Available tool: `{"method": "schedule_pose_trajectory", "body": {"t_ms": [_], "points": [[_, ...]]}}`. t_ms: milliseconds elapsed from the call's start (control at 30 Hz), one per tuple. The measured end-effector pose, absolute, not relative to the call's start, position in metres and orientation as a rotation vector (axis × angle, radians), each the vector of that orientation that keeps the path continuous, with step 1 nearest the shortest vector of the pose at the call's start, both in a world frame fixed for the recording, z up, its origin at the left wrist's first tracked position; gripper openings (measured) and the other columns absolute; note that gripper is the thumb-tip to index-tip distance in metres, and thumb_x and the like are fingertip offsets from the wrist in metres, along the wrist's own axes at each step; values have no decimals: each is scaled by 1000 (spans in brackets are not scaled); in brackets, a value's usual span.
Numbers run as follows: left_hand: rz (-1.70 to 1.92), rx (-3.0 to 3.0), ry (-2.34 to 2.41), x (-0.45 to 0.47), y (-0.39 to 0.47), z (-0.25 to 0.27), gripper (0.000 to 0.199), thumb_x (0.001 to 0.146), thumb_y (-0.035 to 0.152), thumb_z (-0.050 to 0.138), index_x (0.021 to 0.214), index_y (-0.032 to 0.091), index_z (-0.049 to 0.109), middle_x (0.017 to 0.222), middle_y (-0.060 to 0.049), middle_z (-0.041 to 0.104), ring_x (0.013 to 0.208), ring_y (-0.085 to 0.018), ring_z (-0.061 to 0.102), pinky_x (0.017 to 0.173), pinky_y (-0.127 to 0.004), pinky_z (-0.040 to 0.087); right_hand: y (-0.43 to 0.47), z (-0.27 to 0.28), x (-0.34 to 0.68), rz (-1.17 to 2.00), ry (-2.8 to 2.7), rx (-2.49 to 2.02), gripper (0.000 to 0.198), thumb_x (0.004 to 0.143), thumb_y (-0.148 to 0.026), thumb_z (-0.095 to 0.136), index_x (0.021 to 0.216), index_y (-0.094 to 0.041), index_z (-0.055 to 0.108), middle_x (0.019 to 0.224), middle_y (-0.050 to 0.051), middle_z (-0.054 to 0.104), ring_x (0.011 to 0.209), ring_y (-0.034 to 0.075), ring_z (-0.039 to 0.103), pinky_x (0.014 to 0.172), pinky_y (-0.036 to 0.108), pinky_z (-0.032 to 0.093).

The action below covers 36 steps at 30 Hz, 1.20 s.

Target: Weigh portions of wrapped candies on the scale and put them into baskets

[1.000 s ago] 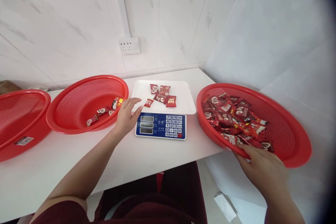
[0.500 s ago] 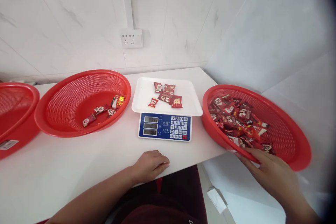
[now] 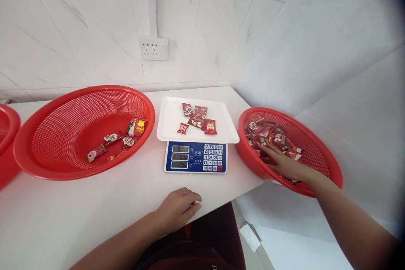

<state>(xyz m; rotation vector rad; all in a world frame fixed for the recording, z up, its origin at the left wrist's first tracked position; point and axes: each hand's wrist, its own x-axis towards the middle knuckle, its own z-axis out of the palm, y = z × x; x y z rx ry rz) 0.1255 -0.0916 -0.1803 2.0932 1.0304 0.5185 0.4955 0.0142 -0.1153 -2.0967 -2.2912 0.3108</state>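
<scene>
My right hand point(image 3: 284, 163) is inside the right red basket point(image 3: 332, 177), its fingers stretched over a heap of small red snack packets point(image 3: 280, 139). The fingertips are partly lost among the packets, and I see nothing gripped. At the table's front edge rests my left hand point(image 3: 179, 206), loosely curled, with a gap between thumb and fingers and nothing in it. Between the baskets stands a blue-and-white digital scale point(image 3: 196, 158). Its white tray point(image 3: 167, 114) carries several red packets point(image 3: 196, 121), some overlapping.
Left of the scale, a larger red mesh basket point(image 3: 72, 122) has a few packets point(image 3: 110, 137) near its front right side. Another red basket point(image 3: 8, 135) is cut off at the left edge. A tiled wall with a socket point(image 3: 154, 48) stands behind the white table point(image 3: 126, 206).
My right hand has moved from the right basket's front rim in among the packets. The right basket sits closer to the scale in view. My left hand stays at the table edge.
</scene>
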Motion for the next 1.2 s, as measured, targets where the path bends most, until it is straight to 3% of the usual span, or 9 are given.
{"method": "schedule_pose_trajectory", "body": {"t_ms": [67,133,300,400,600,700,800,1033,1200], "points": [[522,2158,1026,126,-93,-179,21,89,25,42,100,21,60,86,-3,67,81,-17,60,74,-28,48,21,-118,487,353,-2386,-2205,65,75,-29,56,137,-28,35,145,10,27,116,30,49,80,34,50],[533,2215,1028,127,-95,-177,22,90,25,40,100,22,59,85,-3,66,80,-17,60,71,-28,48,25,-117,483,245,-2372,-2283,61,77,-23,53,136,-29,36,146,10,26,112,32,52,77,37,49],[557,2288,977,130,-97,-177,21,92,25,36,97,23,57,81,-1,64,75,-17,61,64,-26,48,33,-108,498,97,-2123,-2393,45,82,-9,39,125,-17,49,117,11,60,99,23,60,80,29,44],[573,2299,958,130,-97,-179,21,92,26,37,96,24,57,79,-1,64,73,-16,61,62,-25,49,35,-104,512,133,-2073,-2405,36,84,-14,39,117,-18,54,104,6,66,93,18,62,75,24,45],[609,2260,999,130,-95,-181,20,91,27,38,97,26,57,81,0,64,72,-14,63,64,-24,50,43,-106,510,227,-2185,-2332,43,84,-37,49,125,-23,49,116,6,60,98,22,59,76,27,44],[610,2257,1005,130,-93,-182,20,91,27,38,96,26,58,80,0,65,73,-15,63,64,-24,50,52,-109,504,245,-2242,-2336,58,79,-35,56,134,-26,39,120,8,58,101,26,57,75,30,44],[630,2268,1012,129,-92,-184,21,91,27,38,96,25,58,80,-1,65,71,-15,63,64,-24,50,59,-112,502,237,-2276,-2350,63,72,-27,63,131,-27,42,121,9,56,103,29,55,73,31,43],[612,2265,1033,130,-94,-185,20,90,26,40,94,25,59,79,-1,65,70,-15,63,63,-24,50,55,-101,501,87,-2154,-2339,30,81,-20,50,108,-25,60,106,6,62,90,21,60,69,26,42],[540,2267,1044,132,-95,-179,19,89,22,40,94,24,59,80,-1,66,74,-16,63,64,-25,49,48,-69,480,-66,-1891,-2261,32,90,-35,34,109,-20,55,102,9,64,92,24,60,70,30,43]]}}
